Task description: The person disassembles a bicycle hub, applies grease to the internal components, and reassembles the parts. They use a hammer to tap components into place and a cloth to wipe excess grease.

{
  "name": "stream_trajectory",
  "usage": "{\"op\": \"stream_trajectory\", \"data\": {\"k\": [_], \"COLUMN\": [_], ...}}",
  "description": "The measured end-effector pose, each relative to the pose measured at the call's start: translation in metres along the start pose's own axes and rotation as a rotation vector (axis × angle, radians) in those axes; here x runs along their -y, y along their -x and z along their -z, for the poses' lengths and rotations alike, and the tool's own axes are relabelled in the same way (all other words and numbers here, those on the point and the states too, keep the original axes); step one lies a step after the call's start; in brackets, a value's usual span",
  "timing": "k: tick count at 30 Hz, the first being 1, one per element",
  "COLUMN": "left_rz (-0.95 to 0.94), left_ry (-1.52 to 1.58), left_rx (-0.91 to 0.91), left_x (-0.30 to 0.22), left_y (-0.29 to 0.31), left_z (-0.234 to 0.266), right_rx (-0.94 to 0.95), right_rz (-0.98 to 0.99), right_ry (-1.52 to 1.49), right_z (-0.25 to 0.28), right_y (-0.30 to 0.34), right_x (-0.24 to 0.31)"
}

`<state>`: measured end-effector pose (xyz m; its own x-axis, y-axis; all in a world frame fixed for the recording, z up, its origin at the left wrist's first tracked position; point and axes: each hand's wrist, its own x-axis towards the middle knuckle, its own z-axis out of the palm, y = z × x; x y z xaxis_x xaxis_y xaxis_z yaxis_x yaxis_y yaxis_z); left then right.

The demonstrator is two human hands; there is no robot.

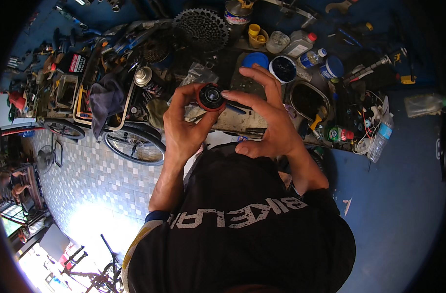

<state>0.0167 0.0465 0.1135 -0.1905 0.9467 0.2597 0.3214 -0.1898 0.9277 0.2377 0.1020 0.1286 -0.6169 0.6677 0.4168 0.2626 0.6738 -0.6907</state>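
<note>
A red-rimmed bicycle hub [211, 98] with a black face and a silvery round centre is held up in front of the workbench [237, 122]. My left hand [183, 128] grips it by its rim between thumb and fingers. At the hub's right side, the index fingertip of my right hand [277, 124] is at or very near the edge. The other fingers and thumb of that hand are spread, with nothing between them. Behind the right hand's fingertips stand an open tub of dark grease-like stuff [283, 69] and a blue lid [255, 61].
Tools and parts crowd the bench: a large cassette [202, 29], a spray can [143, 76], a dark rag [107, 100], and an oval metal tray [309, 100]. Several bottles and tubs stand at the back right. A bicycle wheel [135, 144] leans below the bench on the left.
</note>
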Motion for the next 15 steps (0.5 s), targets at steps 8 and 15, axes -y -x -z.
{"op": "stream_trajectory", "data": {"k": [8, 15], "left_rz": [0.01, 0.022], "left_ry": [-0.008, 0.038], "left_rx": [-0.022, -0.021], "left_x": [-0.001, 0.0041], "left_y": [0.0026, 0.0037], "left_z": [0.0003, -0.0003], "right_rx": [-0.014, -0.003], "right_rz": [0.019, -0.01], "right_ry": [0.024, -0.033], "right_z": [0.0, -0.0005], "right_y": [0.001, 0.0028], "right_x": [0.0002, 0.0017]}}
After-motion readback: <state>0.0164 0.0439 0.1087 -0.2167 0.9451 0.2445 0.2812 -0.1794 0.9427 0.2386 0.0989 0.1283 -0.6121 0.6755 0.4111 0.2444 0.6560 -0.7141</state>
